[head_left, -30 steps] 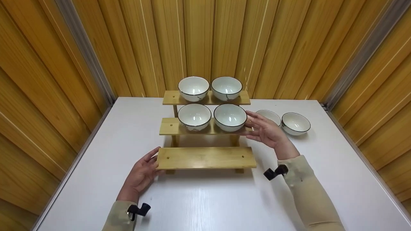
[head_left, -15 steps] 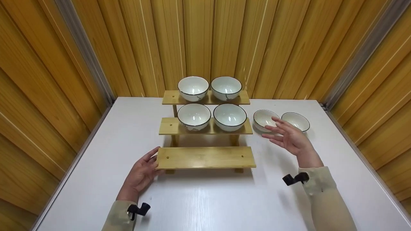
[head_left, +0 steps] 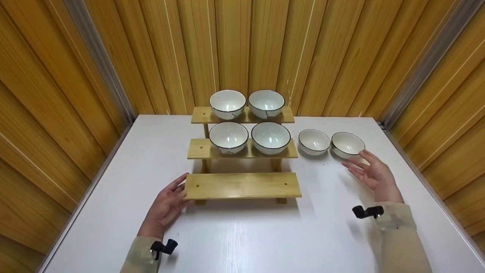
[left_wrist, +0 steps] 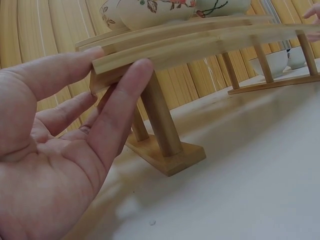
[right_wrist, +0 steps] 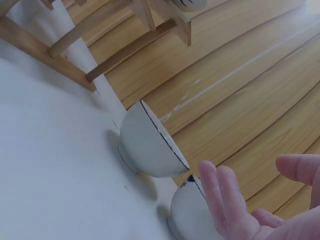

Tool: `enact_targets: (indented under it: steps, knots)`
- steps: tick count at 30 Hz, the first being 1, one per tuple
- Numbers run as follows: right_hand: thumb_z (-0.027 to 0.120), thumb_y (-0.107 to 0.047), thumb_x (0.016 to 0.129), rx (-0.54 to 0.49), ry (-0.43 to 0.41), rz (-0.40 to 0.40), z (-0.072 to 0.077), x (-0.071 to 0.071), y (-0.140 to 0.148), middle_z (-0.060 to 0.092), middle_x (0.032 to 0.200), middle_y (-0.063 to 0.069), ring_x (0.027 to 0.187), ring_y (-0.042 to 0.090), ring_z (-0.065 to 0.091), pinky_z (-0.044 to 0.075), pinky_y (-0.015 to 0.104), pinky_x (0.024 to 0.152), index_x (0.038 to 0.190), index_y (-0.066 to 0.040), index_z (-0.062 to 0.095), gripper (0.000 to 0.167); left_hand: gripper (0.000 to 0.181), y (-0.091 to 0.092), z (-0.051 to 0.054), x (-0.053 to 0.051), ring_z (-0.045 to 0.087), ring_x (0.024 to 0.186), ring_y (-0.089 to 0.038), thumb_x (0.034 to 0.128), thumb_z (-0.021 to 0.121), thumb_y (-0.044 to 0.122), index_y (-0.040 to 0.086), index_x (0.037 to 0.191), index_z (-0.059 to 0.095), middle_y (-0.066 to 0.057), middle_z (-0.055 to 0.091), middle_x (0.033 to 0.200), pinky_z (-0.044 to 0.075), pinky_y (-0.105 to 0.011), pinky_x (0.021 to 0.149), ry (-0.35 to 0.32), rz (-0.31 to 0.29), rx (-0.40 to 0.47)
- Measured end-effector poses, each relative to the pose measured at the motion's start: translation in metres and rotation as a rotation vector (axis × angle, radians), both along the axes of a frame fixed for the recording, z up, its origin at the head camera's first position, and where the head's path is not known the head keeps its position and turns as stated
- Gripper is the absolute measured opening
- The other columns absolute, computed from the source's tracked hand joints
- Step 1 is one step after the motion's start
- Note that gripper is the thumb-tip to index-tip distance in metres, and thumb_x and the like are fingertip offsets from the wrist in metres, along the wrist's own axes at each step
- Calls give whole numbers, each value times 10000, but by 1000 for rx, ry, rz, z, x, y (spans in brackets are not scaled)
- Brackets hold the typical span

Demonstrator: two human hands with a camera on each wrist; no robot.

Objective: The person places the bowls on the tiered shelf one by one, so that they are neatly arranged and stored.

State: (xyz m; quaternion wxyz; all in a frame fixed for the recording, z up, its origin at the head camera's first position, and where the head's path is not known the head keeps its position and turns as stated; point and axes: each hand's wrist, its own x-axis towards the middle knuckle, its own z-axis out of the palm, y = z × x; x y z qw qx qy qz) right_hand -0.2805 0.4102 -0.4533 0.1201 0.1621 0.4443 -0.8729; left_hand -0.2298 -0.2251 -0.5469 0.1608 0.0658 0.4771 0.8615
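Note:
My left hand [head_left: 166,204] holds the left end of the lowest shelf of a three-tier wooden stand [head_left: 242,186]; in the left wrist view fingers [left_wrist: 127,92] lie against the board's end. Two white dark-rimmed bowls, one on the left [head_left: 228,138] and one on the right [head_left: 271,138], sit on the middle shelf. The top shelf bears a left bowl [head_left: 227,104] and a right bowl [head_left: 266,104]. My right hand [head_left: 373,174] is spread at the near right side of the outer table bowl [head_left: 346,146], holding nothing; contact cannot be told. Left of it stands another bowl [head_left: 313,142].
The white table [head_left: 242,239] is enclosed by wood-look panels [head_left: 233,45] at the back and both sides. Metal posts [head_left: 102,57] stand in the corners. Black mounts [head_left: 367,211] are strapped to both sleeves.
My right hand has moved away from the right bowl on the middle shelf, passing rightward over the table bowls to the outer one. The left hand stays at the shelf's end.

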Motion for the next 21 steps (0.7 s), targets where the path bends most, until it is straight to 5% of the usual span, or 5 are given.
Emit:
enact_targets:
  steps: [3,5,9,13,21]
  knots:
    - [688,-230,996,-63,-98,-83,-6,-5,9,712,1064,120,988,372,768,559,400,1008,1632,-442,-39,989,627,0,0,0,677,1139,-175,1022,475,-90,124,1595,338,-20,605,1379,584,-323,914,-7,9,1]
    - [710,-240,981,-111,-161,-132,-10,-9,12,640,1286,135,1048,399,749,529,406,1049,1613,-497,-3,986,627,1,0,0,676,1142,-175,1027,467,-86,122,1602,324,-18,603,1382,585,-323,912,-4,9,-5]
    - [675,-245,1001,-229,-222,-192,-17,-19,15,219,1677,61,1253,424,648,464,416,1125,1565,-588,6,940,606,0,0,0,680,1143,-177,1032,456,-84,138,1586,350,-22,603,1386,585,-328,915,6,7,-7]
    - [676,-225,999,-316,-241,-231,-23,-29,15,-7,1730,-12,1434,390,480,407,435,1177,1538,-630,25,937,587,0,0,0,680,1148,-173,1032,460,-80,154,1565,383,-18,602,1385,579,-331,935,19,-4,-2]
    - [608,-228,1033,-413,-276,-238,-24,-50,14,106,1706,-17,1552,227,263,354,395,1219,1612,-465,46,841,642,1,1,0,681,1144,-179,1026,487,-68,108,1612,291,-27,597,1380,581,-338,925,7,10,-32]
